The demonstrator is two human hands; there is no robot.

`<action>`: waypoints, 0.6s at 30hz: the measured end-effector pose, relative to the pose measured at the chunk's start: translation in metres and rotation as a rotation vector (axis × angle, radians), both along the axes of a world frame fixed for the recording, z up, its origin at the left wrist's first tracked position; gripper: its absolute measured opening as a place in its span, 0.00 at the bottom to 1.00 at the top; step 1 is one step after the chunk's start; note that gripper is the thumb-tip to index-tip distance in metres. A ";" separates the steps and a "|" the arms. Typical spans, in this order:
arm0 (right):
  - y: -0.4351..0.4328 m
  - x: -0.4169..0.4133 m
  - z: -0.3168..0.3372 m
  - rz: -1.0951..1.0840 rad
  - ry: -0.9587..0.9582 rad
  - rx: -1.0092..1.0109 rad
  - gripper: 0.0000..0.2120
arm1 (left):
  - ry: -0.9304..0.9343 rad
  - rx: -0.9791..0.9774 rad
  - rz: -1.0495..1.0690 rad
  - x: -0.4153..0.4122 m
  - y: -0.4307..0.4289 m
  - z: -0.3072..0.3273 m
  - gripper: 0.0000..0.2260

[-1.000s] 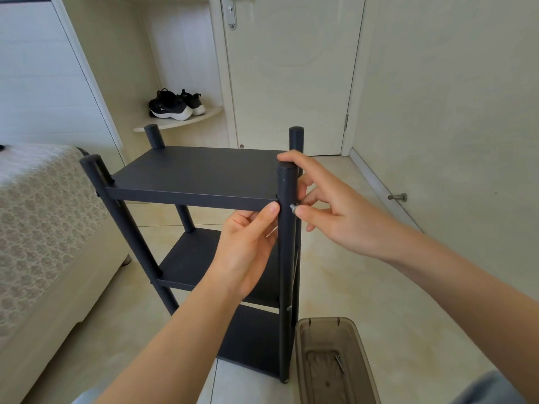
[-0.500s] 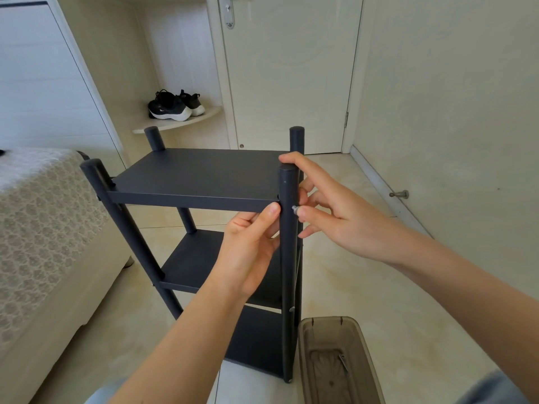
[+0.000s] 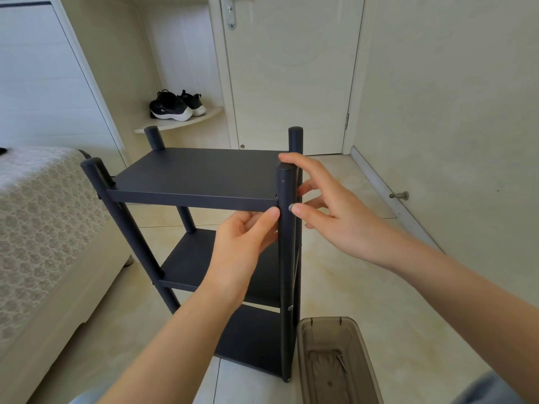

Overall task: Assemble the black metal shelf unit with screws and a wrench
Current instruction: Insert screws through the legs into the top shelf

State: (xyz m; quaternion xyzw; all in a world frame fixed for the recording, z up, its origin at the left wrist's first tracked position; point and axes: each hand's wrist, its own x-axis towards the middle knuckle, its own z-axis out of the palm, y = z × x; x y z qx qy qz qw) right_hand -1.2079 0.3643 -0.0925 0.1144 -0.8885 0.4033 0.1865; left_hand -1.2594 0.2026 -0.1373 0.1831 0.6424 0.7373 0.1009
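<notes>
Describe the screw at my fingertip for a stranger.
Find the black shelf unit, then its near right post. The screw is the silver head level with the top shelf, at a fingertip of the right hand; the other silver head sits much lower.

I'm looking into a home bedroom: a bed with a cream lace-patterned cover (image 3: pixel 43 228), a cream wooden door (image 3: pixel 291 83), black-and-white sneakers (image 3: pixel 172 107) on a curved corner shelf (image 3: pixel 186 123), and glossy beige floor tiles (image 3: pixel 379 287).

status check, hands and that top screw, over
Left hand grips top shelf at front right post. Right hand: thumb on screw, forefinger atop post. Brown tray on floor beside base.
</notes>
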 end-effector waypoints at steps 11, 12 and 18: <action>0.004 -0.004 0.002 -0.066 -0.372 -0.672 0.44 | 1.061 -0.720 0.418 -0.008 -0.008 0.025 0.27; 0.005 -0.005 0.002 -0.040 -0.426 -0.751 0.44 | 1.060 -0.741 0.384 -0.010 -0.006 0.025 0.26; 0.014 -0.013 0.007 0.050 -0.621 -0.868 0.29 | 1.000 -0.673 0.337 -0.018 -0.005 0.024 0.20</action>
